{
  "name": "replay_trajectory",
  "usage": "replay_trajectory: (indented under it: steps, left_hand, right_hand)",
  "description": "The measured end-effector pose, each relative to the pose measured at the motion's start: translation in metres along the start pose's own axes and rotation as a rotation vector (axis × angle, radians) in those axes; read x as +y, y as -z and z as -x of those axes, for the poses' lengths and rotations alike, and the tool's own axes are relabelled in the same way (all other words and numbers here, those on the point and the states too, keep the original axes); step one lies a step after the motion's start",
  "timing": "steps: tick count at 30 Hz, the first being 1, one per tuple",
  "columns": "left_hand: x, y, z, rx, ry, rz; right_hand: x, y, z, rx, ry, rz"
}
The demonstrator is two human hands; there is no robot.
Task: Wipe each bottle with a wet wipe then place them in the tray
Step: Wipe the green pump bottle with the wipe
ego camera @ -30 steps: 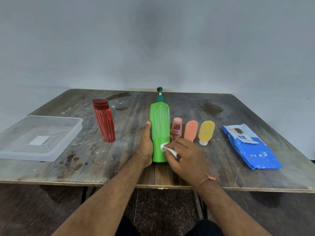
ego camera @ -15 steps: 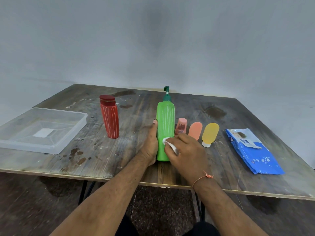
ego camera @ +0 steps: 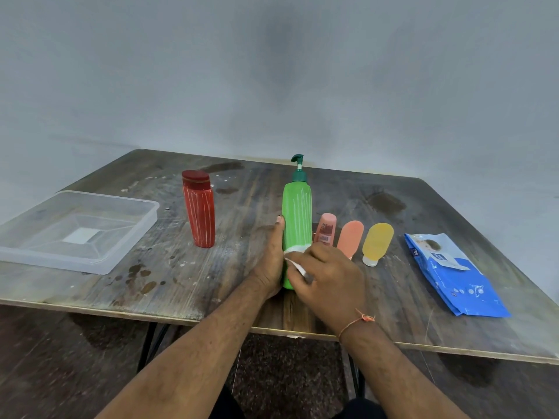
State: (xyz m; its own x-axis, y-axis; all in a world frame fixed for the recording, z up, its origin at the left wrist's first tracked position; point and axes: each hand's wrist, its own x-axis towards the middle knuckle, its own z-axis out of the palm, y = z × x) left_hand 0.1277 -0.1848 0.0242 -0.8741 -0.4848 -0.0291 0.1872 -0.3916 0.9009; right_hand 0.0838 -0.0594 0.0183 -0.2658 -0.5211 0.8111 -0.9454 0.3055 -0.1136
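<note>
- Standing near the front edge of the table [ego camera: 187, 285]: green pump bottle [ego camera: 297, 216], upright, long axis vertical.
- Left hand [ego camera: 270, 264]: fingers wrapped round its lower left side, steadying it.
- Right hand [ego camera: 328, 281]: fingers pinching a wet wipe [ego camera: 295, 258] against the lower front; upper body unwiped, I judge.
- Tray [ego camera: 99, 261]: well to the left, nearer the left hand; red bottle [ego camera: 199, 213] stands between.

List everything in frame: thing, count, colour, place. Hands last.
tray: 1, clear, table's left edge, nothing in it
red bottle: 1, upright, left of centre
green pump bottle: 1, upright, centre front
small tubes: 3, pink, orange, yellow, right of the green bottle
wipes pack: 1, blue, lying far right
wet wipe: 1, white, against the green bottle's lower body
table: 1, stained wood
left hand: steadies the green bottle
right hand: fingers press the wipe to it
</note>
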Motion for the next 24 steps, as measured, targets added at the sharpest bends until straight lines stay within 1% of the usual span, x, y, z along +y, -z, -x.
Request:
replay_trajectory:
  steps: [2,7,12,16,18,21,24]
  left_hand:
    - [0.001,-0.001,0.001,-0.004,0.011,-0.025]
    - [-0.001,0.001,0.002,-0.030,0.001,-0.024]
    - [0.001,-0.002,0.005,-0.040,-0.002,-0.009]
    - [0.002,-0.004,0.005,-0.034,-0.012,-0.011]
    - [0.001,-0.003,0.005,-0.037,-0.024,0.000]
    - [0.002,-0.003,0.007,-0.031,-0.027,-0.012]
    - [0.002,-0.005,0.006,-0.039,-0.005,-0.013]
  right_hand:
    - [0.001,0.003,-0.002,-0.005,0.005,0.004]
    - [-0.004,-0.001,-0.010,0.057,-0.032,0.010]
    - [-0.002,0.003,-0.011,0.024,0.015,0.001]
    - [0.006,0.006,-0.019,0.067,-0.039,0.028]
    - [0.005,0.005,-0.020,0.050,-0.033,0.003]
    - [0.003,0.007,-0.015,-0.010,0.050,-0.018]
    - [0.007,0.010,-0.016,0.009,0.012,0.010]
